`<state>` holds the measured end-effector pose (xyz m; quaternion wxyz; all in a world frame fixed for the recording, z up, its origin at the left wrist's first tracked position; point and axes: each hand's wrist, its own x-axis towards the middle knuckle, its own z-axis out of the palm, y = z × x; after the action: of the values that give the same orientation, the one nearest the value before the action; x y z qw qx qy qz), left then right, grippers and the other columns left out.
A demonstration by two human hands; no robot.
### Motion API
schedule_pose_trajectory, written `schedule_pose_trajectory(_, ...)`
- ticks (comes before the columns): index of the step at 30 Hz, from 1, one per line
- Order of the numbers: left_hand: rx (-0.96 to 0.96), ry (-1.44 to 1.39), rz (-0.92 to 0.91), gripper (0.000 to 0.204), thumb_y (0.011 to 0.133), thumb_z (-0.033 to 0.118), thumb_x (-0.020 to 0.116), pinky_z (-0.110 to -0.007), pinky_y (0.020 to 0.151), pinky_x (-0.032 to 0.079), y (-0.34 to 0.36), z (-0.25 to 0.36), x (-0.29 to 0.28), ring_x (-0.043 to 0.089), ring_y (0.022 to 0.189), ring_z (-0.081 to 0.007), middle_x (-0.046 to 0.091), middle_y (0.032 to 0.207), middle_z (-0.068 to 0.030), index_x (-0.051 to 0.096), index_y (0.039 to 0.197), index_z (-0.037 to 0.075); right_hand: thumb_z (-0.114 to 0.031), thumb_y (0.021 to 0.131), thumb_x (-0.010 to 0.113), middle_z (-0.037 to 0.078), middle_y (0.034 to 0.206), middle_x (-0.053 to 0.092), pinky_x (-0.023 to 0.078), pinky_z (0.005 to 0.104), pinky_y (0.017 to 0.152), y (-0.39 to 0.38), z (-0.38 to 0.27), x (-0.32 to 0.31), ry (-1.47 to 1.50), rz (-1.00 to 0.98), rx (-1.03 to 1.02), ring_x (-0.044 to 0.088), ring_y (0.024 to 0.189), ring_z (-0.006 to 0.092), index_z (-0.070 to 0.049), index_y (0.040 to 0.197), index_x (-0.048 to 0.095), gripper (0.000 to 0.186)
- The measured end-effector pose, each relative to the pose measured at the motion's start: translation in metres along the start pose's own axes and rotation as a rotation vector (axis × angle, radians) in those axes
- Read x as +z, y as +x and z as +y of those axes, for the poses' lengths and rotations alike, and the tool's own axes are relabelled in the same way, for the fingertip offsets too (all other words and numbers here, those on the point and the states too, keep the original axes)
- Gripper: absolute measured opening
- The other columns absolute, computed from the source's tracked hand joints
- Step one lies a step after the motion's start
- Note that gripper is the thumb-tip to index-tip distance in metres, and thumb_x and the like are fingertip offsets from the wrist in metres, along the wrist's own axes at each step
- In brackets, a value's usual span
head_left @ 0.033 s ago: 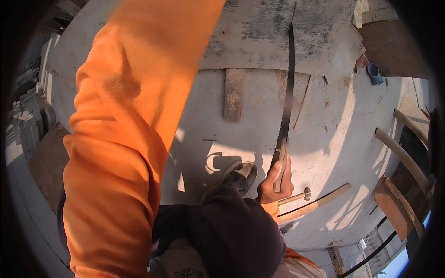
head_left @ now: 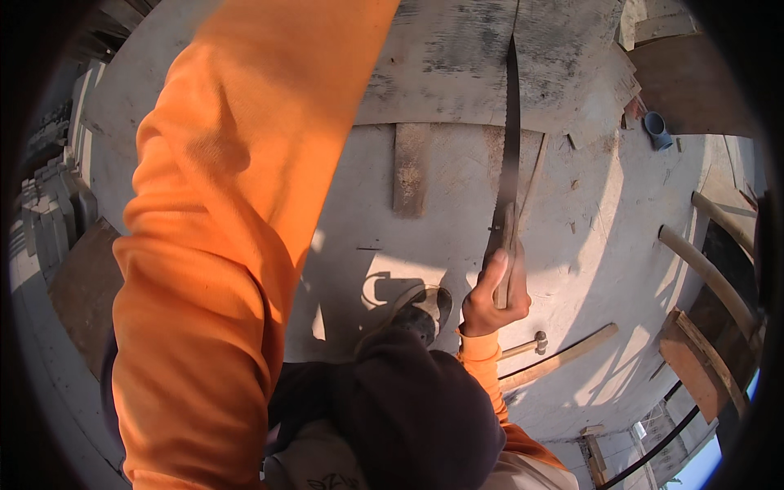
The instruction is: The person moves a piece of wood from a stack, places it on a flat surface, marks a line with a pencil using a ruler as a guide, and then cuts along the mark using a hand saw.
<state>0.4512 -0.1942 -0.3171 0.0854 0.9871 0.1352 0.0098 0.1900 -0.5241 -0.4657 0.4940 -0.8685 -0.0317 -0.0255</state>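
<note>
My right hand (head_left: 496,304) is closed round the wooden handle of a handsaw (head_left: 510,139). The saw's long dark blade points away from me and lies across the near edge of a worn, stained wooden sheet (head_left: 441,69). A thin dark line runs on from the blade's far end across the sheet. My left arm, in an orange sleeve (head_left: 237,180), reaches forward over the sheet's left part. The left hand itself is beyond the upper edge of the picture.
A hammer (head_left: 527,345) and a long wooden strip (head_left: 563,358) lie near my right forearm. A short board (head_left: 410,171) sticks out from under the sheet. At the right are a grey-blue pipe piece (head_left: 657,131) and wooden poles (head_left: 709,276). My shoe (head_left: 426,310) stands below.
My right hand and the saw have moved forward, away from my body, and slightly to the right. The left arm has stayed almost where it was.
</note>
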Motion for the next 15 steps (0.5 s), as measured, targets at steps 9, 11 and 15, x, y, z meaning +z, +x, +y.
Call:
schedule_pose_trajectory(9,0.050,-0.039,0.035,0.077,0.053,0.021,0.103,-0.046,0.092,0.058,0.000,-0.023,0.011,0.071,0.111,-0.0381,0.073,0.118,-0.0246,0.070,0.115,-0.008,-0.007,0.099,0.059,0.023,0.107,0.077,0.058,0.0300,0.081,-0.010,0.009,-0.002,0.077,0.015,-0.148,0.076,0.093,0.0214,0.013,0.124,0.068,0.033)
schedule_pose_trajectory(11,0.010,-0.099,-0.031,0.075,0.053,0.021,0.103,-0.046,0.092,0.058,0.000,-0.005,0.003,0.071,0.111,-0.0381,0.073,0.119,-0.0250,0.070,0.114,-0.009,-0.006,0.098,0.058,0.024,0.110,0.076,0.059,0.0312,0.083,-0.052,0.011,-0.036,-0.020,0.021,0.025,0.077,0.095,0.0254,0.014,0.125,0.066,0.034)
schedule_pose_trajectory(15,-0.056,-0.153,-0.282,0.078,0.053,0.023,0.104,-0.046,0.092,0.058,0.003,0.004,-0.029,0.071,0.112,-0.0373,0.072,0.120,-0.0249,0.070,0.116,-0.007,-0.007,0.098,0.063,0.020,0.102,0.077,0.056,0.0291,0.075,0.025,0.002,0.009,0.034,0.053,-0.045,0.071,0.084,0.0197,0.011,0.123,0.069,0.031)
